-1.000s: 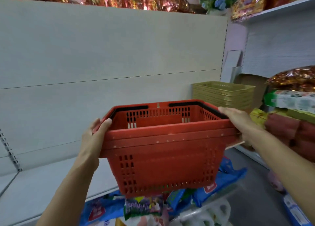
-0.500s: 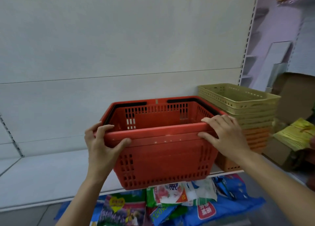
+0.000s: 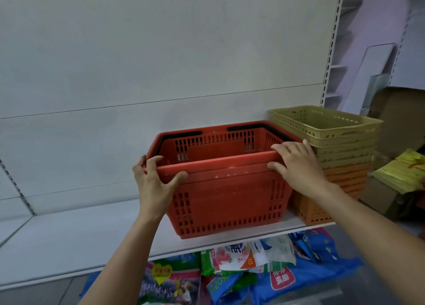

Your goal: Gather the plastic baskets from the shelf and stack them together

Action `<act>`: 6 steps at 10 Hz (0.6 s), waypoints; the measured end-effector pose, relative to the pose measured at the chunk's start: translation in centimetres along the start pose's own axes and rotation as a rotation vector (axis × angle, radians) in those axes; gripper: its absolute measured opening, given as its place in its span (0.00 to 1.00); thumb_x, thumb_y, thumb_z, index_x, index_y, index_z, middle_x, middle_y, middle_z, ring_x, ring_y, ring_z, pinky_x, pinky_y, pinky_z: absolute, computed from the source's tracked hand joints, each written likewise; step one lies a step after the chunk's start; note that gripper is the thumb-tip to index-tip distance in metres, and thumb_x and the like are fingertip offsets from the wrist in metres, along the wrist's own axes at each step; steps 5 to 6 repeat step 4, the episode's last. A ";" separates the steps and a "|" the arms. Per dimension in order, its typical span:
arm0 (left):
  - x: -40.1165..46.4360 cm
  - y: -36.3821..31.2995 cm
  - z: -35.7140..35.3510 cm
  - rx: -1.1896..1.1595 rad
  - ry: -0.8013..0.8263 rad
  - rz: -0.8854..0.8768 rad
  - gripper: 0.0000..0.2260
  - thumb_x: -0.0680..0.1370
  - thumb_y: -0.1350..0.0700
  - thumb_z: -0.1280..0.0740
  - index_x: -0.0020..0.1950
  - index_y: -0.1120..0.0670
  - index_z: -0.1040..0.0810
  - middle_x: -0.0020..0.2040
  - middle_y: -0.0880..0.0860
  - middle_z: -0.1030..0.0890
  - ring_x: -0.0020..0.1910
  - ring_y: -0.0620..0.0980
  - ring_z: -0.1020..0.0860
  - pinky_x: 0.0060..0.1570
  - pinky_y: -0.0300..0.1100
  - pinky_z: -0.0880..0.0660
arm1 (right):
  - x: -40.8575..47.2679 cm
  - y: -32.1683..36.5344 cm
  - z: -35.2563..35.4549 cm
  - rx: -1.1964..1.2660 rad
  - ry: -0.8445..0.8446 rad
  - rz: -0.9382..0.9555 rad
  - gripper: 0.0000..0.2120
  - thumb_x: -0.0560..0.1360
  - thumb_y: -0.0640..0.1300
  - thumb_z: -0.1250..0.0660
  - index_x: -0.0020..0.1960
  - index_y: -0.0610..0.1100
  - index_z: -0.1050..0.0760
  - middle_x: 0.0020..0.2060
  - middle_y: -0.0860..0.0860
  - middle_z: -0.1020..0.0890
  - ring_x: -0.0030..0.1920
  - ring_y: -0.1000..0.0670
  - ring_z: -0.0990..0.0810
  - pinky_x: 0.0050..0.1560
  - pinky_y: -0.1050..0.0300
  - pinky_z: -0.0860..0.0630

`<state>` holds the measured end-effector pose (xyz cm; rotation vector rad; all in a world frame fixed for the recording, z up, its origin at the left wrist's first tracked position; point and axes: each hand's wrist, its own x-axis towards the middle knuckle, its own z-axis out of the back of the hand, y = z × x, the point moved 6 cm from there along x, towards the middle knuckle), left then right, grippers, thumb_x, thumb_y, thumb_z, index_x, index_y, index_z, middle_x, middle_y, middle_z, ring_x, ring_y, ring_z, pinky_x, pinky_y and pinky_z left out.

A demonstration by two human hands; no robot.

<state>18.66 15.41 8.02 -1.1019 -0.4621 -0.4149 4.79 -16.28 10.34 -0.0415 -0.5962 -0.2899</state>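
Note:
A stack of red plastic shopping baskets (image 3: 230, 196) with black handles rests on the white shelf (image 3: 69, 242), near its front edge. My left hand (image 3: 156, 182) grips the stack's near left corner, thumb on the front rim. My right hand (image 3: 296, 164) lies over the near right corner, fingers curled on the rim. Just right of the red stack stands a pile of olive-green baskets (image 3: 326, 132) on top of several orange baskets (image 3: 340, 189), touching or nearly touching it.
The white back panel rises behind the shelf. Below the shelf lie colourful bags (image 3: 241, 272). At right are a cardboard box (image 3: 391, 196) with yellow packets (image 3: 400, 173) and a slotted upright (image 3: 331, 42).
The red stack, held in the air a second ago, has come down onto the shelf beside the olive and orange pile. Both hands shifted from its sides to its near corners.

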 end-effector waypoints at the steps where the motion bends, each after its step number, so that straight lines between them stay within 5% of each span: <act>1: -0.6 -0.2 0.2 0.045 0.020 0.008 0.35 0.69 0.44 0.25 0.72 0.49 0.35 0.76 0.55 0.47 0.77 0.52 0.45 0.67 0.44 0.39 | -0.5 0.1 -0.3 -0.014 0.103 -0.058 0.31 0.78 0.59 0.45 0.77 0.48 0.46 0.76 0.43 0.40 0.76 0.43 0.48 0.75 0.44 0.58; 3: -3.4 0.0 1.6 0.123 0.044 -0.014 0.38 0.77 0.46 0.32 0.80 0.49 0.50 0.81 0.55 0.48 0.78 0.55 0.44 0.70 0.55 0.37 | -3.5 1.8 2.1 0.095 0.256 -0.093 0.34 0.77 0.58 0.41 0.78 0.51 0.51 0.78 0.47 0.49 0.77 0.45 0.51 0.75 0.44 0.50; 4: -7.7 2.2 2.1 0.078 0.071 0.055 0.34 0.78 0.49 0.32 0.79 0.49 0.45 0.77 0.55 0.35 0.73 0.54 0.33 0.65 0.50 0.30 | -5.4 2.0 4.4 0.182 0.192 -0.106 0.29 0.77 0.59 0.41 0.75 0.53 0.40 0.74 0.49 0.35 0.72 0.46 0.36 0.68 0.46 0.36; 6: -7.7 2.2 2.1 0.078 0.071 0.055 0.34 0.78 0.49 0.32 0.79 0.49 0.45 0.77 0.55 0.35 0.73 0.54 0.33 0.65 0.50 0.30 | -5.4 2.0 4.4 0.182 0.192 -0.106 0.29 0.77 0.59 0.41 0.75 0.53 0.40 0.74 0.49 0.35 0.72 0.46 0.36 0.68 0.46 0.36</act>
